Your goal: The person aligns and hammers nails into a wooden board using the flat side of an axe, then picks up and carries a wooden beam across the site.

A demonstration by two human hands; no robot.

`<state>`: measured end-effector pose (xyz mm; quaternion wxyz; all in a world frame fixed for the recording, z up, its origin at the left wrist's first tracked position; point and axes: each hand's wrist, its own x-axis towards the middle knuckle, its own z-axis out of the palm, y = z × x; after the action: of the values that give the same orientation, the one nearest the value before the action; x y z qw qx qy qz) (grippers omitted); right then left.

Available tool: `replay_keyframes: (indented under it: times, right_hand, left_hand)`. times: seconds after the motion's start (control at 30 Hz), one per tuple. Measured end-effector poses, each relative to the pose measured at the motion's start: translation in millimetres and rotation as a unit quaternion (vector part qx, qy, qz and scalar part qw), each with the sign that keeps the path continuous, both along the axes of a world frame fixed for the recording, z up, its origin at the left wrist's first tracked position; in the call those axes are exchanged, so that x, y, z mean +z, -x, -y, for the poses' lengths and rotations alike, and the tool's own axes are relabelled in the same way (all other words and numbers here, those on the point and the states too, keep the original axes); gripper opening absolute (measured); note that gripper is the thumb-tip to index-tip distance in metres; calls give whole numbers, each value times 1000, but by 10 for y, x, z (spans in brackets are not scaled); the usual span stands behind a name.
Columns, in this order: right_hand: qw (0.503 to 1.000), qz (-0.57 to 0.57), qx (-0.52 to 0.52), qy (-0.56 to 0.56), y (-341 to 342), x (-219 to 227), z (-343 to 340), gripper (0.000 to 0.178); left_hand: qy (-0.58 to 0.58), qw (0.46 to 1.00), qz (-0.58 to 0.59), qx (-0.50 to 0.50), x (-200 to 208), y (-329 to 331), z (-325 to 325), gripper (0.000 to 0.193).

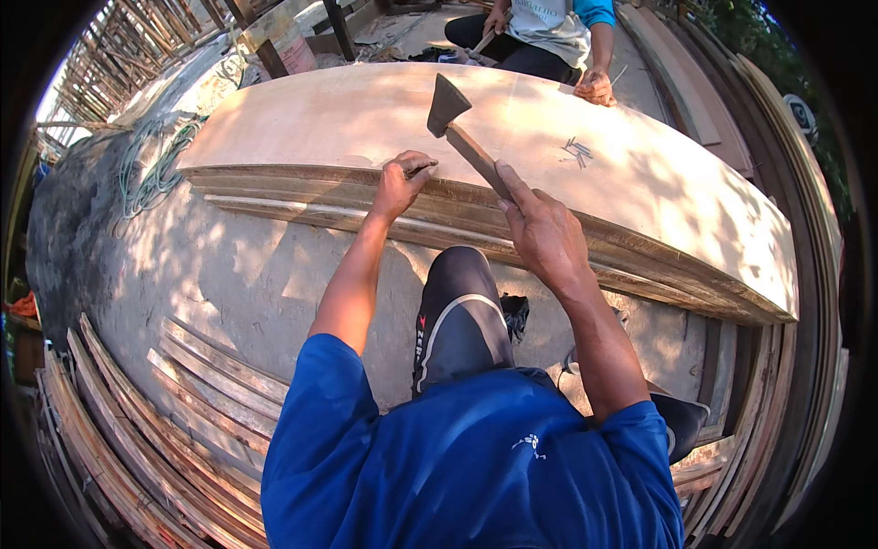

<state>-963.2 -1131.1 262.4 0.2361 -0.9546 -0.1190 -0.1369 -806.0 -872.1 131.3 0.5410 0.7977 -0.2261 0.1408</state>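
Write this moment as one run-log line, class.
left hand: pinching nail at plywood sheet edge | right hand: gripping raised hammer | co-worker's hand: resting on sheet's far edge

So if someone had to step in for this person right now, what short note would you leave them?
Left hand: pinches a nail upright at the near edge of the plywood sheet.
Right hand: grips the wooden handle of a hammer, its head raised above the sheet.
Things: the sheet lies on a frame of wooden battens. Spare nails lie in a small heap on the sheet, to the right. Another person works at the far edge.
Done: sheet laid on the frame.
Left: the held nail is not yet driven; whether other nails are in along the edge cannot be told.
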Motion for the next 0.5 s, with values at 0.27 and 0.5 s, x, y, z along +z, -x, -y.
replay_keyframes:
  times: [0.27, 0.5]
  right_hand:
    - [996, 84, -1, 11, -121, -233, -146, 60]
    - [993, 73, -21, -90, -60, -177, 43, 59]
  left_hand:
    - [-293, 914, 166, 225, -142, -478, -673, 45]
    - [-352, 895, 103, 253, -369, -495, -811, 48]
